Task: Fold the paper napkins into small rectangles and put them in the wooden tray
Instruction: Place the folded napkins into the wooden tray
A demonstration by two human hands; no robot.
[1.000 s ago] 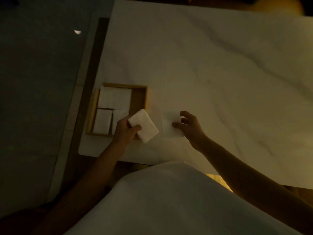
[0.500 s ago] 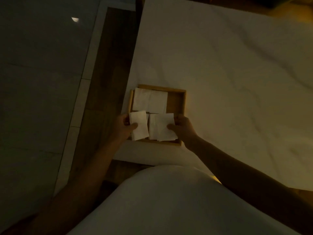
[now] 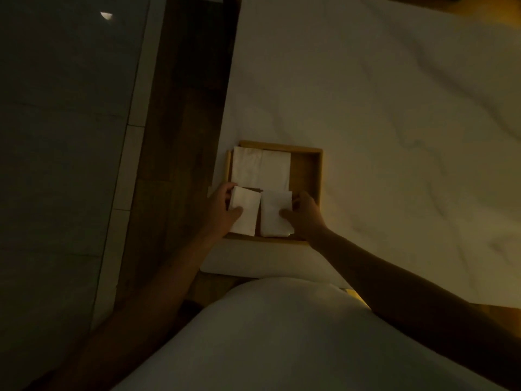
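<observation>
On the pale table (image 3: 366,108) the wooden tray (image 3: 317,176) holds a napkin stack (image 3: 260,167) at its far side. Over its near half the left hand (image 3: 221,210) pinches one folded napkin (image 3: 245,218) by its edge; the right hand (image 3: 308,218), dimly seen, seems to pinch the second napkin (image 3: 275,218). Light, limp paper: hold edges.

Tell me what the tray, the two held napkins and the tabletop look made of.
The wooden tray: light tan wood, matte, thin raised walls. The left napkin and right napkin: thin white paper, matte, folded with creases. The tabletop: pale with faint grey veins, so marble or a marble-look surface; the dim light leaves it open.
</observation>
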